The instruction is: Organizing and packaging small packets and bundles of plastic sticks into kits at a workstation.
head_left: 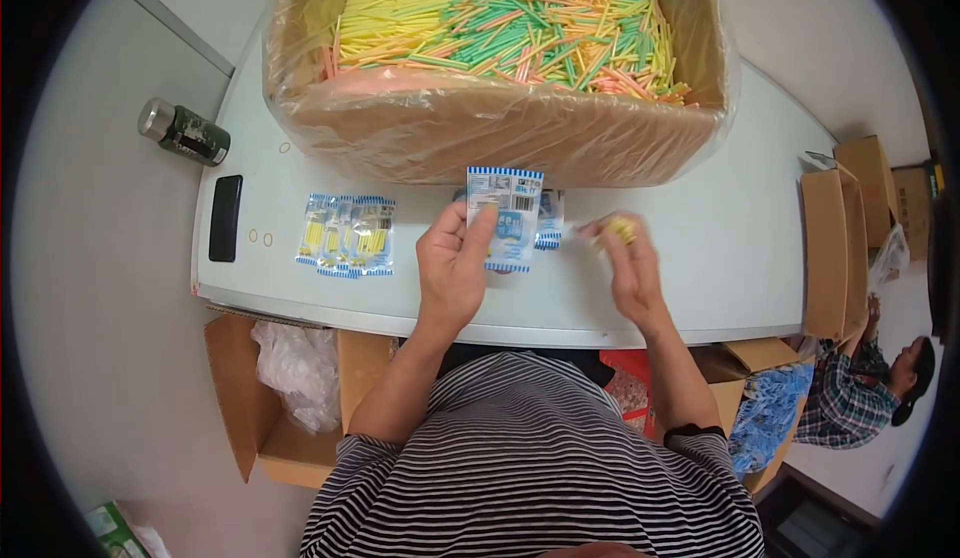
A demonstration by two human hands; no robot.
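My left hand (453, 268) is closed on a flat blue-and-white plastic packet (512, 238), held upright over the table with the thumb across its front. Behind that packet, partly hidden, another blue-and-white packet (550, 221) shows. To the right, my right hand (630, 268) is smeared by motion; its fingers are curled around something small and yellow (622, 228), too blurred to name. An overlapping row of packets (346, 236) with yellow sticks inside lies on the table to the left. Beyond both hands stands a plastic-lined carton (500, 133) full of thin yellow, green, orange and pink sticks (520, 28).
On the white table (700, 258) lie a black phone (226, 219), a dark green bottle (187, 133) and several rubber bands (268, 241). Below the edge are an open box with clear plastic (300, 373) and one with blue packets (770, 408). A person (860, 393) sits at far right near cartons (835, 248).
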